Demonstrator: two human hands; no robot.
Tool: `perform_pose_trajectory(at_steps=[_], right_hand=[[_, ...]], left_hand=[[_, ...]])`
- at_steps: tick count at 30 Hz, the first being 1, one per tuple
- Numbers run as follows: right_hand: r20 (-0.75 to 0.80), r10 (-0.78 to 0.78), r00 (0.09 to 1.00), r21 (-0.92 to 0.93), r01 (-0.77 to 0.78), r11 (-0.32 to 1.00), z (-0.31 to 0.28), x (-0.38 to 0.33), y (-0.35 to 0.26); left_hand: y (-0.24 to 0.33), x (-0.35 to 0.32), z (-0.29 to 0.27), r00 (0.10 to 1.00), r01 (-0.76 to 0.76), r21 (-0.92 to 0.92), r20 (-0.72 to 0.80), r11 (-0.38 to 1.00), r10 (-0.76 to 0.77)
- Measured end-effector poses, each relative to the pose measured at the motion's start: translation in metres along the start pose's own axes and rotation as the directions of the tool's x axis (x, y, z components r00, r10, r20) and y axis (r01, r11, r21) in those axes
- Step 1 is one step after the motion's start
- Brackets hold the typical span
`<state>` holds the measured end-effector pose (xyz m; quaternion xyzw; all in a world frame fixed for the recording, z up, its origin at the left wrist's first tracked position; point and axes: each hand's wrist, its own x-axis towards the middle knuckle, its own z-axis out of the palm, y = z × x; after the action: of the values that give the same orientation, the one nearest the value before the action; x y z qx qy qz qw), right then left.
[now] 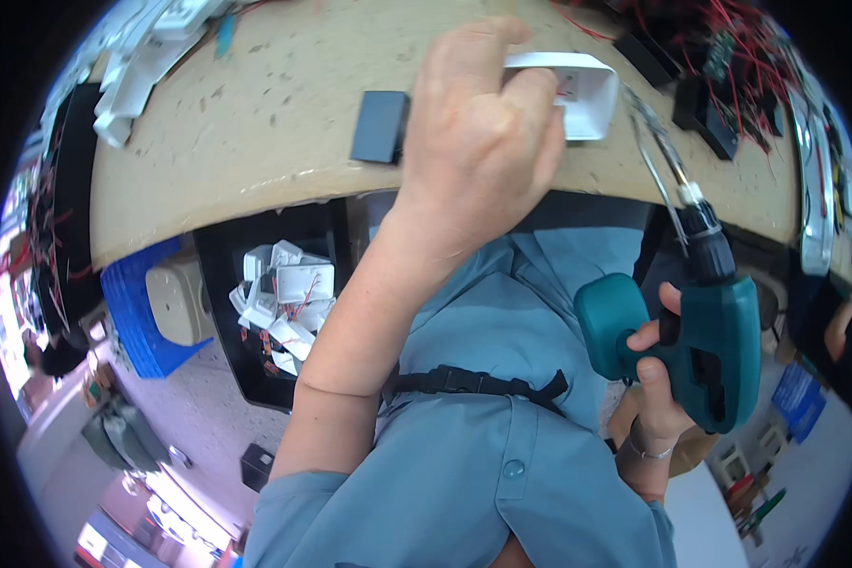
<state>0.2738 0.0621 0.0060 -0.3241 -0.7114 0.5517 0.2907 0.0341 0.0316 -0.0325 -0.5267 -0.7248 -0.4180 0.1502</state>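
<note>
Smoothly boxy white plastic casing (594,99)

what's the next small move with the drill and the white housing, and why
Probably ease the drill bit left, toward the inside of the white housing: the left hand holds the housing with its hollow side showing, and the right hand grips the teal drill, whose tip appears just right of the housing.

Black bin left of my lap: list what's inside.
The black bin holds jumbled white plastic cases and red wires. The cases hide whatever lies beneath, and the left forearm covers the bin's lower right part.
</note>
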Motion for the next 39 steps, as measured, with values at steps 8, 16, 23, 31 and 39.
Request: perform_pose_trajectory(at_steps=[8, 16, 23, 31, 39], right_hand=[[-0.07, -0.209, 0.975, 0.002, 0.21, 0.978, -0.003, -0.001, 0.016], [-0.011, -0.242, 0.97, 0.093, 0.242, 0.966, -0.005, 0.006, 0.02], [0.021, -0.248, 0.969, 0.06, 0.246, 0.967, -0.002, 0.009, 0.013], [0.012, -0.181, 0.983, 0.036, 0.18, 0.983, -0.005, 0.007, 0.016], [0.016, -0.156, 0.988, 0.026, 0.155, 0.988, 0.003, 0.008, 0.008]], left_hand=[[-0.026, -0.019, -0.032, 0.968, -0.039, -0.195, -0.249, 0.98, -0.011], [-0.111, -0.119, -0.205, 0.894, 0.112, -0.994, 0.109, -0.019, -0.435], [-0.156, -0.208, -0.26, 0.437, 0.897, -0.139, 0.41, 0.419, -0.8], [-0.12, -0.078, -0.237, 0.59, 0.805, -0.327, 0.53, 0.495, -0.608], [-0.223, 0.065, -0.146, 0.924, -0.242, 0.677, -0.058, 0.695, 0.378]])
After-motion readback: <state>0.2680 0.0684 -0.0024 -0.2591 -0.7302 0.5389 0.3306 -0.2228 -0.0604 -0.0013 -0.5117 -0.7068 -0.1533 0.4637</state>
